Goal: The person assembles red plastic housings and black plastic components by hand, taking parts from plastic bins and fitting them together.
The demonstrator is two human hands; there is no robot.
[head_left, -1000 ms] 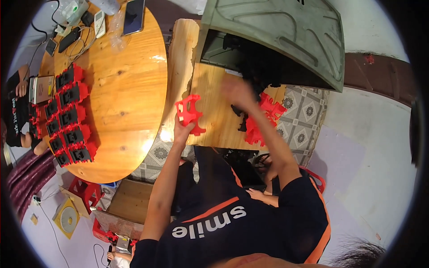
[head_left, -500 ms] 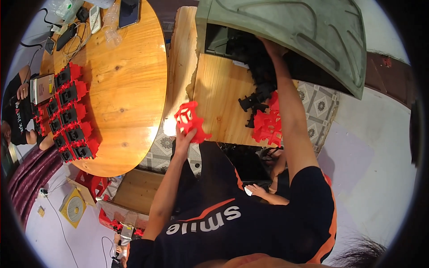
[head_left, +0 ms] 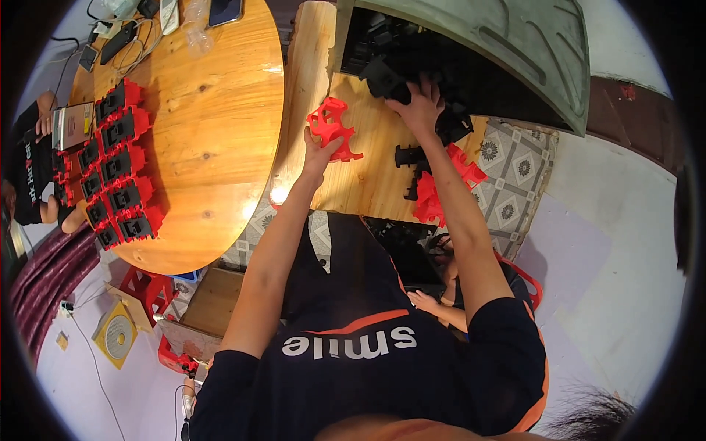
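The left grip (head_left: 320,156) is closed around a red plastic frame (head_left: 332,132) above the surface (head_left: 375,187), near its left edge. Toward the far edge, the right grip (head_left: 421,112) spreads its fingers at a black part (head_left: 382,76); whether it grasps it, I cannot tell. Red frames (head_left: 430,198) lie at the near right corner.

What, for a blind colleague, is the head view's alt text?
A person's left hand holds a red openwork part above a wooden table; the right hand is at black parts by a green container. Red-and-black assemblies stand on a round table.
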